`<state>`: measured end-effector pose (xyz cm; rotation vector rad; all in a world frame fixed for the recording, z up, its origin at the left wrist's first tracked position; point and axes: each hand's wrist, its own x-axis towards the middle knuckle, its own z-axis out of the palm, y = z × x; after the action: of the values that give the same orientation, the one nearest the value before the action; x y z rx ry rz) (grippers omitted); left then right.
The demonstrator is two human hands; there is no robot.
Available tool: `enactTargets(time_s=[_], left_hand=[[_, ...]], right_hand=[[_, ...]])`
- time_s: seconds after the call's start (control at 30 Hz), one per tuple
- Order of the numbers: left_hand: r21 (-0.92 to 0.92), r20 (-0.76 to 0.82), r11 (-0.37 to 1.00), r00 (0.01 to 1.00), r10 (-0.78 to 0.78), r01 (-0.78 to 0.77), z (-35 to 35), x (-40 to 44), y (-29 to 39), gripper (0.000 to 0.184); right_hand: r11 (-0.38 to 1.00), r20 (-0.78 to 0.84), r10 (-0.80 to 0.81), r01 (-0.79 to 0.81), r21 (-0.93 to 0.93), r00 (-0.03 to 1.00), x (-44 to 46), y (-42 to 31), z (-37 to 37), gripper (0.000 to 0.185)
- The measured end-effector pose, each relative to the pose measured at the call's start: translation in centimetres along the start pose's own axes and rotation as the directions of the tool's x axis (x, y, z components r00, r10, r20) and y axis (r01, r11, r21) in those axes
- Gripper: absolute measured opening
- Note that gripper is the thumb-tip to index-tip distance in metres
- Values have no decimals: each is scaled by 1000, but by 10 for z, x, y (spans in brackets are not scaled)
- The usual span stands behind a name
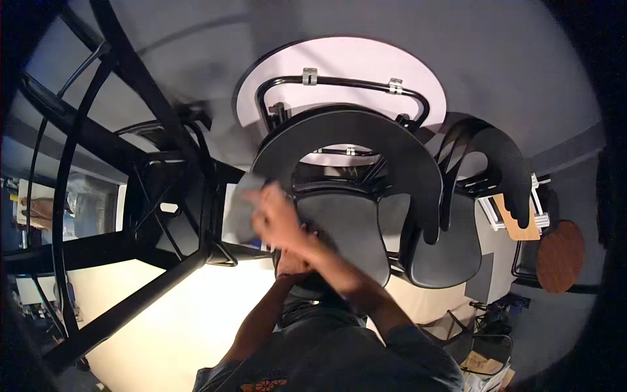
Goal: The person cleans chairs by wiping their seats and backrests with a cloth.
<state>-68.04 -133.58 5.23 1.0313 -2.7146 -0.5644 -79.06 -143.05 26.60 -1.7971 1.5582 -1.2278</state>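
My right hand (277, 219) is raised over the left side of a black chair (343, 228) with a curved wraparound back. It is smeared by motion; one finger seems to stick out to the left. My right forearm crosses over my left hand (293, 262), which is low beside the chair's seat edge. The crossing wrist hides most of its fingers, so I cannot tell whether it grips the chair. Nothing shows clearly in either hand.
Behind the chair leans a round white tabletop (385, 59) with black folding legs. More black chairs (444, 251) stand nested to the right, near a brown round stool seat (560, 257). A black metal frame (163, 117) rises on the left. Papers (483, 366) lie at lower right.
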Motion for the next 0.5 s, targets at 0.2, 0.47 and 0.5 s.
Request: enactTargets(time_s=[0.2,0.47,0.5], left_hand=[[74,10,997,1000,-23,23,-55,13,26,78],[0,-204,1000,979,20,-21,-40,16,28,75],[-11,-180,1000,984,9,-11,-37,18,26,75]], right_hand=[[987,-782,159,-122,107,602,69,54,-62,46],[973,-388,117,-27,230,914,-56,-31,70,40],[976,-383,88,-2,218,920,-56,-35,61,39]])
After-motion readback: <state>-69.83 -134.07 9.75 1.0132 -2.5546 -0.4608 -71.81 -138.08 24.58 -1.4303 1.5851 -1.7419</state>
